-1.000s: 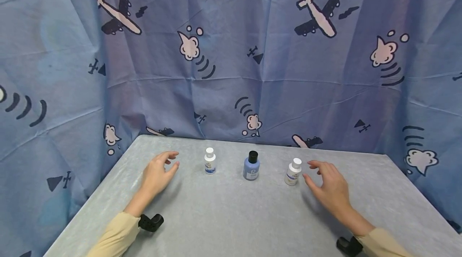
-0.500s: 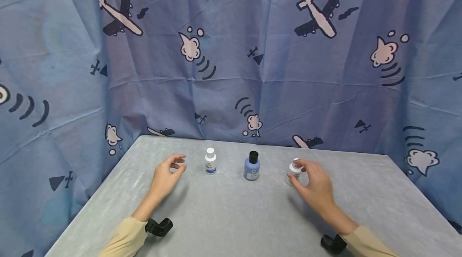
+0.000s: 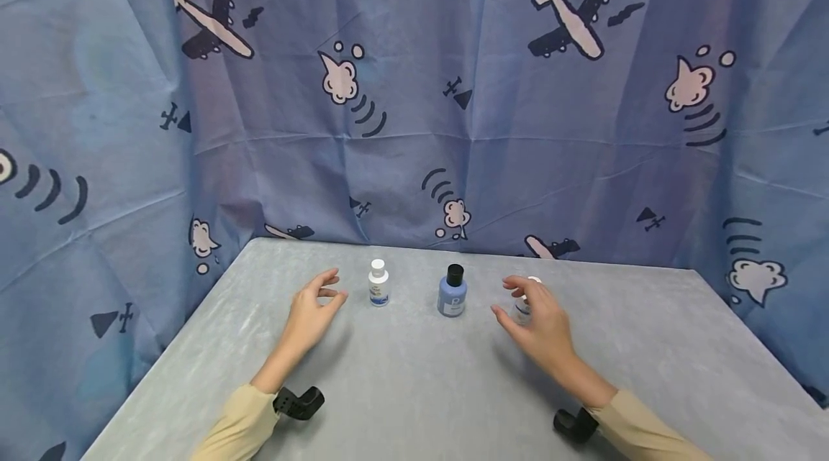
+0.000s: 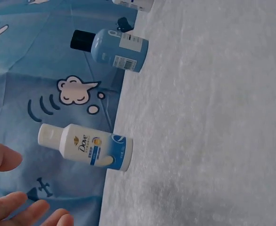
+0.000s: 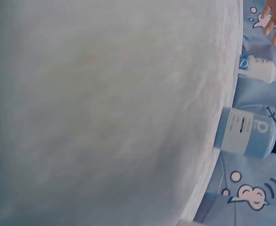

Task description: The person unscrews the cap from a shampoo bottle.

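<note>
A small white Dove bottle (image 3: pixel 378 290) with a blue-patterned label stands upright on the left. My left hand (image 3: pixel 309 318) is held beside it, apart from it, with relaxed fingers; in the left wrist view the fingers (image 4: pixel 6 207) hold nothing. In the middle stands a light blue bottle (image 3: pixel 452 298) with a black cap, also seen in the right wrist view as a blue bottle (image 5: pixel 246 132). My right hand (image 3: pixel 542 328) is to its right, fingers apart and bent loosely. Behind that hand, a second white bottle (image 3: pixel 522 311) is partly hidden; whether they touch I cannot tell.
The bottles stand in a row on a grey-white table (image 3: pixel 414 382). A blue curtain (image 3: pixel 414 87) printed with planes and clouds hangs behind it and at the sides. Each wrist wears a black camera mount, such as the left mount (image 3: pixel 299 403).
My right hand has moved left, coming in front of the right white bottle and toward the blue one. My left hand has moved right, closer to the Dove bottle. The bottles stay put.
</note>
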